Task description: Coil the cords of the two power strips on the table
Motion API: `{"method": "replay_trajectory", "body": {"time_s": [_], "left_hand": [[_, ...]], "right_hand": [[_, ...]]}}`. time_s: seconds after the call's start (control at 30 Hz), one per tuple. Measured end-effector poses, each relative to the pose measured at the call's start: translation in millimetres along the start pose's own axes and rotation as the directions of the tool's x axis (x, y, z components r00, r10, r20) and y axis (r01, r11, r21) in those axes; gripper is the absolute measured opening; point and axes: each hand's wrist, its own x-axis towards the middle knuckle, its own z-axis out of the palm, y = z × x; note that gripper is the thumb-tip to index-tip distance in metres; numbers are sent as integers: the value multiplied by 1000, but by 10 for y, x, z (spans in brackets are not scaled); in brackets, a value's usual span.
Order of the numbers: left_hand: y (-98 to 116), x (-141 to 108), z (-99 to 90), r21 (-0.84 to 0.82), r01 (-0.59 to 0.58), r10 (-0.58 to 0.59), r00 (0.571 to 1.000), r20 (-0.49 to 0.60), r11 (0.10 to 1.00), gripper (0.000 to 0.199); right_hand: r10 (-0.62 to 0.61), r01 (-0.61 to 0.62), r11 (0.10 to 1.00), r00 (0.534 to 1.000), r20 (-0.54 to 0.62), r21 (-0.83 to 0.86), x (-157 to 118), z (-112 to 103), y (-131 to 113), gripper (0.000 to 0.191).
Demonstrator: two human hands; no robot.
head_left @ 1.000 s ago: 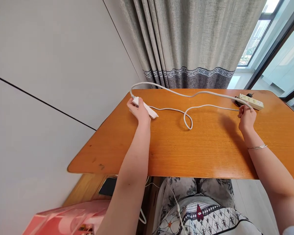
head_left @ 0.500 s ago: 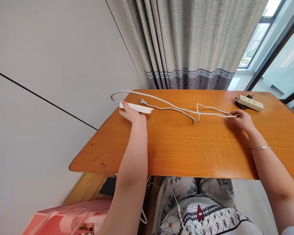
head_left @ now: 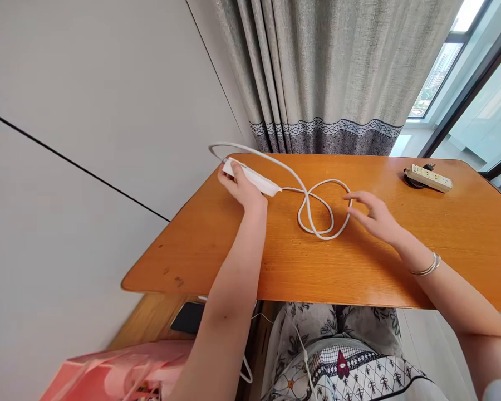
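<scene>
My left hand point(head_left: 242, 186) is closed around a white power strip point(head_left: 256, 179), held tilted above the left part of the wooden table. Its white cable point(head_left: 290, 169) arches up from the strip's far left end, then runs right and lies in loose loops on the table. My right hand point(head_left: 371, 214) is at the right side of the largest loop, thumb and fingers apart, fingertips beside or just touching the cable. The cable's plug is hidden, apparently behind the strip and my left hand.
A second, cream power strip point(head_left: 431, 178) with a black cord and plug lies at the table's back right. The wooden table point(head_left: 317, 273) meets a pale wall panel on the left and a grey curtain point(head_left: 329, 72) behind. A pink bag point(head_left: 121, 367) sits below, at lower left.
My right hand has moved left and opened, letting go of the cable, which now lies in loops. My left hand has shifted right with the white power strip and tilted it.
</scene>
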Motion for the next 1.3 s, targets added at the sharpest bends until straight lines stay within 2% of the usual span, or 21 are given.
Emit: {"method": "replay_trajectory", "body": {"time_s": [0.07,0.17,0.2,0.27,0.33,0.4,0.47,0.53,0.57,0.67,0.73,0.83,0.87,0.9,0.93,0.97,1.03,1.1,1.17,1.23,1.3], "left_hand": [[51,-145,73,-12,-60,59,998,-18,998,34],[120,-363,168,21,-129,127,988,84,991,45],[131,-420,188,19,-147,144,983,117,989,49],[132,-498,212,-11,-160,159,972,171,987,54],[120,-539,219,-56,-133,143,962,234,989,57],[121,-567,216,-75,-84,104,940,325,994,57],[152,-610,211,-63,-38,63,893,446,997,56],[214,-680,206,-52,11,22,808,589,999,57],[253,-723,204,-56,46,3,748,664,997,58],[380,-864,206,-101,188,-13,523,852,977,61],[462,-949,209,-111,270,1,378,926,957,61],[565,-1049,208,-43,346,-18,172,985,937,62],[587,-1075,207,-10,358,-35,119,992,934,62],[599,-1096,208,23,357,-58,87,995,934,62],[598,-1110,210,52,338,-84,80,993,940,61],[581,-1117,215,79,295,-114,104,988,952,57],[496,-1101,226,138,127,-164,223,961,982,43],[351,-1047,231,239,-118,-183,359,915,964,25],[178,-970,216,381,-348,-206,446,871,857,18],[16,-894,180,545,-472,-288,512,809,693,32],[-104,-832,136,647,-509,-380,535,754,568,44]], "right_hand": [[16,-40,975,994,110,220,78,243,-199,48],[69,-149,856,982,178,494,253,481,-371,69],[94,-185,814,977,191,550,321,504,-410,67],[142,-231,760,971,191,607,453,456,-482,52],[166,-203,768,979,118,608,569,303,-541,35],[153,-99,802,987,-42,588,662,90,-565,31],[128,19,825,967,-220,565,729,-135,-533,30],[113,103,843,926,-361,527,768,-341,-447,29],[106,128,854,907,-409,505,778,-431,-393,29],[77,175,874,871,-485,454,780,-636,-256,25],[72,212,872,836,-544,442,777,-709,-232,21],[82,263,872,752,-654,412,767,-733,-319,17],[75,279,874,731,-679,397,757,-728,-368,16],[56,292,878,724,-688,379,741,-720,-420,19],[28,299,885,732,-681,358,717,-714,-471,25],[-9,297,900,746,-666,320,689,-711,-516,31],[-102,248,958,760,-642,141,622,-717,-584,38],[-194,143,981,762,-618,-131,557,-738,-625,42],[-164,32,969,827,-538,-247,507,-771,-647,44],[-39,-27,988,909,-415,-152,471,-815,-657,39],[52,-45,999,946,-319,29,445,-868,-654,27]]}}
